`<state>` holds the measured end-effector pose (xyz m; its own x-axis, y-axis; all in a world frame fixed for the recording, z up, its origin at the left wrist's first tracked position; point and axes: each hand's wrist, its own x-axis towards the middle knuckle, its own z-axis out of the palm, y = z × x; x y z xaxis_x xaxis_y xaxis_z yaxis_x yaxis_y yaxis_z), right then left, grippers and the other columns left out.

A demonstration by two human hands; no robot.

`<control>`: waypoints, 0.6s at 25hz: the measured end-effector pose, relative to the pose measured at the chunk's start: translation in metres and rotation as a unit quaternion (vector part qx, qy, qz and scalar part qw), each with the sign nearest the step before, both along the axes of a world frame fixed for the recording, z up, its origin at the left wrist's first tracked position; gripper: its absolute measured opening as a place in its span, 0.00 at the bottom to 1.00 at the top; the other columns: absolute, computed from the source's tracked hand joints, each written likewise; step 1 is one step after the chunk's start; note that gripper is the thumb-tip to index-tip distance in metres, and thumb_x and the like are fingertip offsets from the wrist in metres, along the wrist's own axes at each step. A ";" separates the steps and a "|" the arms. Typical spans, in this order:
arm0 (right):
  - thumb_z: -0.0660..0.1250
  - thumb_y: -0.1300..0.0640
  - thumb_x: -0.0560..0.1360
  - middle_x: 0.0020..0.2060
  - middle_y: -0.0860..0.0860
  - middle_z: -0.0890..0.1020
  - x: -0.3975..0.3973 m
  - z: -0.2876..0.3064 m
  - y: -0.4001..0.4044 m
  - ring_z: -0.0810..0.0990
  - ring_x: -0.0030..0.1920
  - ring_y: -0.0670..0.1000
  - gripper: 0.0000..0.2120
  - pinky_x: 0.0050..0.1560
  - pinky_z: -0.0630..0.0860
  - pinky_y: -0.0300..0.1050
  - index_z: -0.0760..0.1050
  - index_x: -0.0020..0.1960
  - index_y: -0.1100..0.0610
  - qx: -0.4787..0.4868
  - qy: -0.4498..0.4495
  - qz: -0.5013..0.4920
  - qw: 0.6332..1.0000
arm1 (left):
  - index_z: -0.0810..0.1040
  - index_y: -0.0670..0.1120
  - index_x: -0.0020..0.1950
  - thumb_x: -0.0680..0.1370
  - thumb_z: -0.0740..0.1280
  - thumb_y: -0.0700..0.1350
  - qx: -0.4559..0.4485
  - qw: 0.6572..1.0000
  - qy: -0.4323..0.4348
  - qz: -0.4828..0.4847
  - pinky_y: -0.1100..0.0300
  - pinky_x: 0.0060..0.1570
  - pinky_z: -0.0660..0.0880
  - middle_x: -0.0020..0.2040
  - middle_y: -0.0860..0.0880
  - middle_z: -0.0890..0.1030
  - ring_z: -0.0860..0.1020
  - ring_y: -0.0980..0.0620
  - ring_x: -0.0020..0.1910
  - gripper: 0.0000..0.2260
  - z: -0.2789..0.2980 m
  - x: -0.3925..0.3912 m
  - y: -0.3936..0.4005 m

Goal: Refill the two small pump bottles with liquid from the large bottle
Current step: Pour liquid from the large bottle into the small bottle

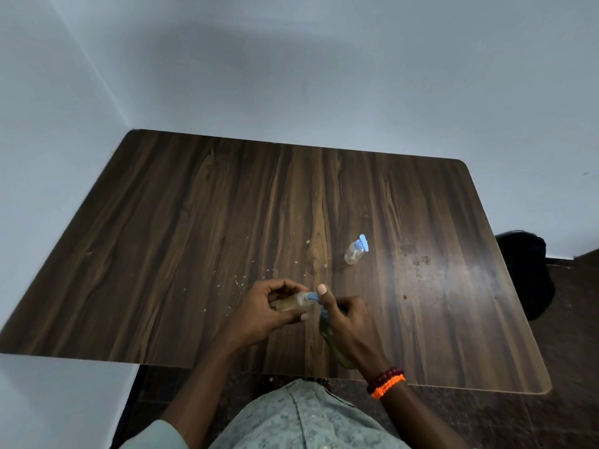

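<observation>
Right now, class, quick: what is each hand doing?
Left hand: grips a small pump bottle lying sideways, fingers curled round it.
Right hand: curled round the large bottle, thumb up by the small bottle's blue pump.

Grey-green patterned shirt [301, 416], dark red beads [385, 377], orange, perhaps braided, band [389, 387]

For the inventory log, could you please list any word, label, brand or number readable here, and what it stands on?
None can be read.
Small clear pump bottle with blue pump top standing on the dark wood-grain table: no label visible.
Small clear pump bottle held in the left hand: no print visible.
Large bottle under the right hand: mostly hidden.
</observation>
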<state>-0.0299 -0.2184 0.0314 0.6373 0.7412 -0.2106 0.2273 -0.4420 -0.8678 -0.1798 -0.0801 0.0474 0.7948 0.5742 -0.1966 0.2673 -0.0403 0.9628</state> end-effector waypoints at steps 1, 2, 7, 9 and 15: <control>0.56 0.23 0.71 0.25 0.58 0.79 0.000 0.003 0.000 0.75 0.24 0.42 0.44 0.27 0.68 0.31 0.82 0.36 0.66 0.000 -0.001 0.003 1.000 | 0.86 0.51 0.56 0.71 0.82 0.42 -0.001 1.000 -0.001 0.000 0.61 0.55 0.82 0.54 0.51 0.88 0.85 0.55 0.55 0.16 0.000 -0.001 0.001; 0.56 0.23 0.71 0.25 0.55 0.79 0.000 0.002 -0.001 0.76 0.26 0.42 0.44 0.28 0.69 0.32 0.83 0.37 0.65 -0.005 -0.005 0.003 1.000 | 0.86 0.50 0.56 0.71 0.82 0.41 -0.001 1.000 -0.001 -0.001 0.61 0.55 0.82 0.54 0.51 0.88 0.85 0.55 0.55 0.16 0.000 -0.001 0.001; 0.53 0.14 0.66 0.38 0.56 0.82 -0.003 -0.016 -0.002 0.82 0.43 0.57 0.45 0.40 0.75 0.45 0.83 0.40 0.56 -0.049 -0.028 -0.018 0.998 | 0.86 0.52 0.56 0.71 0.82 0.41 -0.004 1.000 0.013 -0.010 0.61 0.54 0.82 0.54 0.54 0.88 0.85 0.58 0.55 0.16 0.000 -0.001 -0.001; 0.54 0.15 0.66 0.38 0.57 0.83 -0.002 -0.012 -0.002 0.82 0.41 0.58 0.45 0.39 0.75 0.45 0.83 0.41 0.56 -0.044 -0.021 -0.021 0.999 | 0.86 0.52 0.56 0.71 0.82 0.42 -0.004 1.000 0.014 -0.008 0.60 0.55 0.82 0.53 0.54 0.88 0.85 0.57 0.54 0.16 -0.001 -0.001 -0.002; 0.55 0.19 0.69 0.27 0.57 0.81 -0.002 0.002 -0.002 0.80 0.31 0.48 0.47 0.33 0.76 0.41 0.83 0.36 0.64 -0.024 -0.014 -0.009 1.000 | 0.86 0.50 0.56 0.71 0.82 0.40 -0.005 1.000 0.002 0.000 0.65 0.53 0.81 0.53 0.51 0.88 0.85 0.56 0.55 0.16 -0.002 -0.002 0.000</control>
<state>-0.0315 -0.2202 0.0329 0.6563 0.7191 -0.2284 0.2421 -0.4875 -0.8389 -0.1817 -0.0797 0.0451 0.7942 0.5718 -0.2056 0.2712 -0.0307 0.9620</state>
